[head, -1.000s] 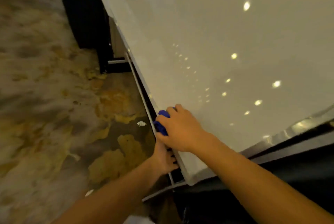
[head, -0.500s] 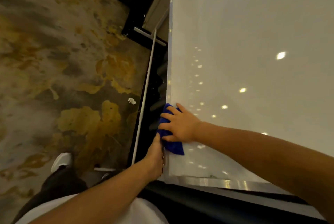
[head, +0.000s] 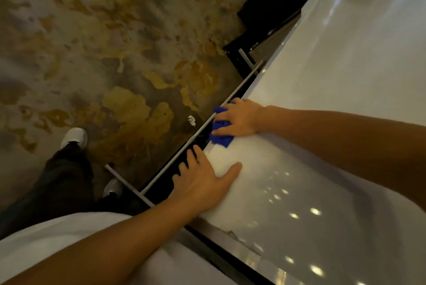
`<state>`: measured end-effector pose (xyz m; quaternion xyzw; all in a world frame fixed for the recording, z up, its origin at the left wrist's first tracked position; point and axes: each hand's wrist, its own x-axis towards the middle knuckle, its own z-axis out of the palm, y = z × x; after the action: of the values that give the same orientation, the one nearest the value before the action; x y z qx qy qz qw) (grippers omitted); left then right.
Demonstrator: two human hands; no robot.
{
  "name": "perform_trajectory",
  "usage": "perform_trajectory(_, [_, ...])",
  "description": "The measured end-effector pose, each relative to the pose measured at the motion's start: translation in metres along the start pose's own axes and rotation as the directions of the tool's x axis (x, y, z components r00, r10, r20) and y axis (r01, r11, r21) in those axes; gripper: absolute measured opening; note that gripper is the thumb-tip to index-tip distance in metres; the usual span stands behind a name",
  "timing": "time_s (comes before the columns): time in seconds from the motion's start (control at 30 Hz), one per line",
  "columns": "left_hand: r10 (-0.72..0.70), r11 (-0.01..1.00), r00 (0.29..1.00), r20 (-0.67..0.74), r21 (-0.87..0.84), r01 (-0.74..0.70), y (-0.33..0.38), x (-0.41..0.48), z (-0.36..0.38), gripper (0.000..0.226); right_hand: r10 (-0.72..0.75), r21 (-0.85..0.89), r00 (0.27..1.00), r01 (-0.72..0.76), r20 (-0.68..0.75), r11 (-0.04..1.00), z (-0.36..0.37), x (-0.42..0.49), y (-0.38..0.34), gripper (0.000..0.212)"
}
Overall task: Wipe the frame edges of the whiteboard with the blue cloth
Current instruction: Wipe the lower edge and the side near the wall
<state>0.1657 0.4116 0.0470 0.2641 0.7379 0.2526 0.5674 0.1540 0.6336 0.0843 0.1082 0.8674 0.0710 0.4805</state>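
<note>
Your right hand (head: 242,117) is pressing the blue cloth (head: 220,131) onto the whiteboard (head: 334,77) edge; your left hand (head: 202,181), flat and empty, is bracing. Most frame apparently remains.

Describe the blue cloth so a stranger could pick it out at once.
Find the large glossy white whiteboard and follow its edge beside the patterned floor. There the right hand presses a small crumpled blue cloth over that edge. It is the only vivid blue thing; the left hand nearby is bare.
</note>
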Motion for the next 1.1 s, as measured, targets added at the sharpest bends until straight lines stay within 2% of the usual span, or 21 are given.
perform_trajectory(0.1, [-0.001,0.999,1.0,0.007,0.043,0.0,0.004,0.003,0.0,0.134,0.31,-0.061,0.95,-0.311,-0.023,0.948,-0.002,0.008,0.04,0.065])
perform_trajectory(0.17, [-0.003,0.997,1.0,0.025,0.075,0.001,0.011,0.001,0.001,0.131,0.379,-0.061,0.925,-0.379,-0.019,0.923,-0.001,0.009,0.035,0.067])
perform_trajectory(0.23, [-0.006,0.997,1.0,0.028,0.072,0.004,0.019,-0.001,0.003,0.128,0.289,-0.094,0.957,-0.286,0.02,0.954,0.004,0.008,0.006,0.073])
perform_trajectory(0.3, [-0.016,0.998,1.0,0.012,0.061,0.016,0.025,-0.002,0.009,0.128,0.085,-0.114,0.995,-0.079,0.046,0.99,0.015,0.0,-0.024,0.071])
perform_trajectory(0.37, [-0.029,0.997,0.999,-0.02,0.07,0.03,0.029,-0.003,0.013,0.128,-0.095,-0.051,0.995,0.095,0.01,0.994,0.021,-0.012,-0.034,0.061])
perform_trajectory(0.43, [-0.031,0.998,0.999,-0.021,0.061,0.032,0.03,-0.002,0.014,0.128,-0.163,-0.044,0.987,0.162,-0.011,0.986,0.014,-0.013,-0.012,0.056])
perform_trajectory(0.5, [-0.018,0.998,1.0,-0.012,0.06,0.019,0.029,0.002,0.012,0.131,-0.051,-0.039,0.997,0.049,-0.063,0.998,0.008,-0.002,0.022,0.052])
perform_trajectory(0.57, [-0.016,0.999,1.0,-0.002,0.052,0.016,0.034,0.008,0.009,0.132,0.22,-0.056,0.973,-0.223,-0.066,0.973,0.003,0.009,0.056,0.056])
perform_trajectory(0.6, [-0.019,0.999,1.0,0.004,0.049,0.019,0.038,0.012,0.008,0.132,0.303,-0.061,0.952,-0.306,-0.045,0.95,0.0,0.012,0.066,0.06])
perform_trajectory(0.7, [-0.026,0.999,0.999,0.021,0.046,0.025,0.054,0.019,0.01,0.129,0.233,-0.122,0.971,-0.224,0.059,0.967,0.007,0.018,0.053,0.067])
perform_trajectory(0.77, [-0.025,0.998,0.999,0.025,0.065,0.023,0.065,0.024,0.012,0.127,0.072,-0.125,0.988,-0.055,0.133,0.991,0.014,0.011,0.031,0.059])
perform_trajectory(0.83, [-0.027,0.996,1.0,0.016,0.08,0.026,0.073,0.028,0.015,0.128,-0.085,-0.073,0.987,0.095,0.135,0.993,0.019,0.004,0.014,0.05])
perform_trajectory(0.9, [-0.034,0.996,0.999,0.008,0.08,0.033,0.077,0.033,0.015,0.128,-0.135,0.005,0.986,0.135,0.096,0.991,0.017,0.001,0.015,0.049])
perform_trajectory(0.97, [-0.014,0.999,1.0,0.02,0.053,0.013,0.078,0.041,0.01,0.125,-0.084,-0.005,0.991,0.085,0.106,0.996,0.008,0.003,0.034,0.054])
perform_trajectory(1.1, [0.017,1.0,0.999,0.051,0.003,-0.017,0.09,0.071,-0.006,0.123,0.224,-0.063,0.973,-0.221,0.056,0.973,-0.015,0.028,0.114,0.059])
